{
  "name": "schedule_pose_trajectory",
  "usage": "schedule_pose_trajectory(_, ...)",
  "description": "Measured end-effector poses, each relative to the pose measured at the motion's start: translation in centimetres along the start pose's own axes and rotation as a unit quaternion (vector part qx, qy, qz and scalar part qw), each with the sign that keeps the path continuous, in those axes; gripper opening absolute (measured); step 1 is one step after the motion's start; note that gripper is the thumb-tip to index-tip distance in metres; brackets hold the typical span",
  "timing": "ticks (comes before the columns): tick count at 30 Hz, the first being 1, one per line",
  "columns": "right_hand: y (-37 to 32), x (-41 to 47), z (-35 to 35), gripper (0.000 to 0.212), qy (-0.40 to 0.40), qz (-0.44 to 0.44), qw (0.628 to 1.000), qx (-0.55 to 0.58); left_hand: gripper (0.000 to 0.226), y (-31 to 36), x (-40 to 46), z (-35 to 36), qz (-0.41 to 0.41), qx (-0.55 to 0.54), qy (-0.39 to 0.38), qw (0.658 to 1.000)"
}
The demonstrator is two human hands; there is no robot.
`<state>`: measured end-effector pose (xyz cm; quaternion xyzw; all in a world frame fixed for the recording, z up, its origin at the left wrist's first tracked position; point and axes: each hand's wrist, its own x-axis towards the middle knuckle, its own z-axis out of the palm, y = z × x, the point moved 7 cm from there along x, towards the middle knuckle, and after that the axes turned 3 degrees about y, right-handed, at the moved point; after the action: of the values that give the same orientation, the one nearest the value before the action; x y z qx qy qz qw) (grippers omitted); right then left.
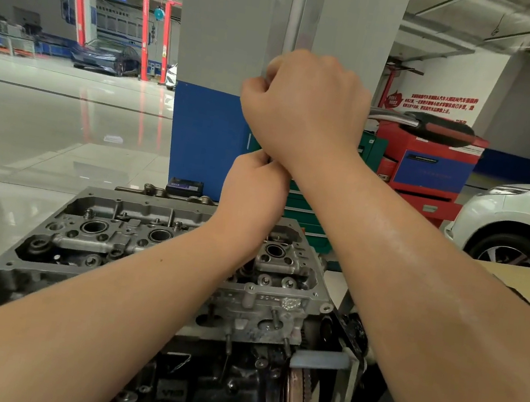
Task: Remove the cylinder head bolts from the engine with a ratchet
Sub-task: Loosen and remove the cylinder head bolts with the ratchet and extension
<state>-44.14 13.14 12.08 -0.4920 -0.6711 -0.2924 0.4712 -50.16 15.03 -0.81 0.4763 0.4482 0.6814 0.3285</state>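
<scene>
Two bare forearms are showing, one entering from the lower left and one from the lower right. Neither is wearing a sleeve, glove, watch, band or ring that the view is showing. The left hand (253,189) is showing its back and wrist; its fingers are mostly hidden. The right hand (306,105) is showing its back, knuckles and thumb side. The right forearm is looking shiny along its upper surface, with light glinting off faint pale streaks. The left forearm is carrying a few small dark specks near its middle. No nails are showing clearly.
</scene>
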Motion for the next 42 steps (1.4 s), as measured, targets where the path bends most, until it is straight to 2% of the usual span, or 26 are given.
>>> schedule_pose_trajectory(5, 0.2, -0.1, 0.0, 0.034, -0.01, -0.006, 0.997, 0.073, 0.012, 0.1, 0.0, 0.4, 0.004, -0.021, -0.049, 0.999)
schedule_pose_trajectory(10, 0.8, 0.1, 0.4, 0.032, -0.056, 0.003, 0.952, 0.302, 0.022, 0.4, -0.2, 1.1, -0.016, -0.056, -0.115, 0.992)
schedule_pose_trajectory(21, 1.3, 0.1, 1.0, 0.03, -0.028, 0.01, 0.957, 0.287, 0.03, -0.1, 0.2, 1.2, -0.013, -0.07, -0.131, 0.989)
schedule_pose_trajectory(32, 1.0, 0.1, 0.9, 0.033, -0.031, -0.006, 0.954, 0.299, 0.027, -0.4, 0.2, 1.2, -0.015, -0.092, -0.149, 0.984)
schedule_pose_trajectory(34, 0.7, 0.3, 1.4, 0.033, -0.086, -0.004, 0.921, 0.379, 0.032, -0.5, 0.3, 1.2, -0.026, -0.106, -0.176, 0.978)
schedule_pose_trajectory(36, 0.5, 0.5, 1.9, 0.035, -0.155, 0.016, 0.857, 0.491, 0.042, -0.5, 0.3, 1.3, -0.04, -0.115, -0.223, 0.967)
schedule_pose_trajectory(38, 0.1, 0.7, 2.3, 0.04, -0.195, 0.036, 0.816, 0.543, 0.045, -0.5, 0.3, 1.3, -0.051, -0.125, -0.257, 0.957)
schedule_pose_trajectory(40, -0.3, 0.8, 2.5, 0.042, -0.204, 0.038, 0.807, 0.552, 0.046, -0.5, 0.3, 1.0, -0.051, -0.133, -0.258, 0.956)
schedule_pose_trajectory(42, -0.5, 0.7, 2.5, 0.04, -0.178, 0.036, 0.832, 0.524, 0.044, -0.5, 0.1, 0.5, -0.035, -0.124, -0.219, 0.967)
